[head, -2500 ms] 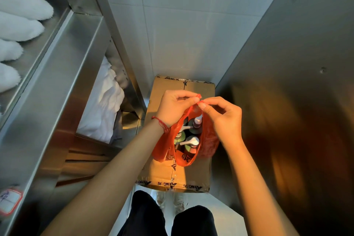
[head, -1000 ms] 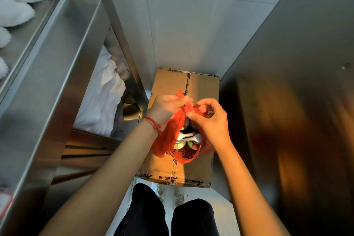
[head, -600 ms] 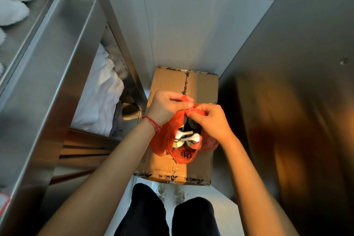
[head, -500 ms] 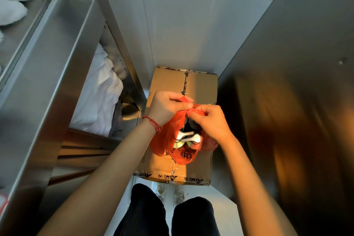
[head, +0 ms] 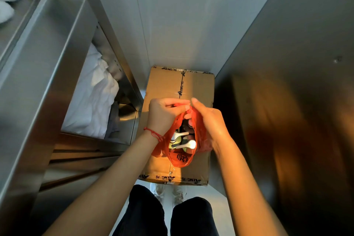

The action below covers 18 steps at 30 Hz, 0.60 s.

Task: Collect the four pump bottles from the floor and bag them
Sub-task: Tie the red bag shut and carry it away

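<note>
Pale wall tiles point(head: 191, 25) and steel panels close in around you, and your two hands meet over the middle of the frame. Your left hand point(head: 162, 115), with a red string bracelet point(head: 153, 133) at the wrist, is curled tight on the top edge of the orange plastic bag point(head: 181, 159), pinching the plastic between thumb and fingers. Your right hand point(head: 208, 119) presses against the bag's other side, its fingers bent round the same gathered edge, so the two grips touch at twelve o'clock of the bag's mouth. Below the grips the mouth gapes, and inside it you see the pump bottles point(head: 183, 142): two white pump heads lie clear, with darker tops behind them towards twelve o'clock; how many bottles are there you cannot tell. The bag sits on a taped cardboard box point(head: 168, 90), towards its six o'clock end. At nine o'clock of the box, a steel shelf unit point(head: 47, 63) holds crumpled white cloth point(head: 93, 101). At three o'clock a steel panel point(head: 287, 82) glows orange. At six o'clock, your dark trousers point(head: 147, 214) stand just short of the box.
</note>
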Available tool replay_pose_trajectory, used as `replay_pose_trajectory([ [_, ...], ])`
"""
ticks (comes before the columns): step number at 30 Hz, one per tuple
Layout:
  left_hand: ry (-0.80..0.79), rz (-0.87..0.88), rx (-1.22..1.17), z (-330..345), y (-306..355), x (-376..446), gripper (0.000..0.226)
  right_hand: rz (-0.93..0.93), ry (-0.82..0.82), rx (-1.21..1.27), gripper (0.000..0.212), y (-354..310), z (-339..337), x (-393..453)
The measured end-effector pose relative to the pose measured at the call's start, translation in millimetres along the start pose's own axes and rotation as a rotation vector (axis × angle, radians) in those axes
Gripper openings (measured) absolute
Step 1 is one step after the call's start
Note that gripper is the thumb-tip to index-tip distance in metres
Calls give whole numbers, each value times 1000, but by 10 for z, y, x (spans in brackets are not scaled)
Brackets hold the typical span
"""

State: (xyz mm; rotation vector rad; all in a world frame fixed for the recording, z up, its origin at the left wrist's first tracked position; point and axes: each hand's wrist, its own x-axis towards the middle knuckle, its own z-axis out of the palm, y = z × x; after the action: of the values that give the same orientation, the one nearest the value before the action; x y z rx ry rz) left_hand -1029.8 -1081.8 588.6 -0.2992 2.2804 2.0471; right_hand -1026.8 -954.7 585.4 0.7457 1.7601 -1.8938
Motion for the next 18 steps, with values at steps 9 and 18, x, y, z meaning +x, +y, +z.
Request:
replay_pose_trajectory([
  [9,81,-22,-115,89,-37,-59,30,19,7,304,11,-61,73,-39],
  [18,323,-242,-171,4,-206,-62,20,-155,359,403,24,111,100,39],
])
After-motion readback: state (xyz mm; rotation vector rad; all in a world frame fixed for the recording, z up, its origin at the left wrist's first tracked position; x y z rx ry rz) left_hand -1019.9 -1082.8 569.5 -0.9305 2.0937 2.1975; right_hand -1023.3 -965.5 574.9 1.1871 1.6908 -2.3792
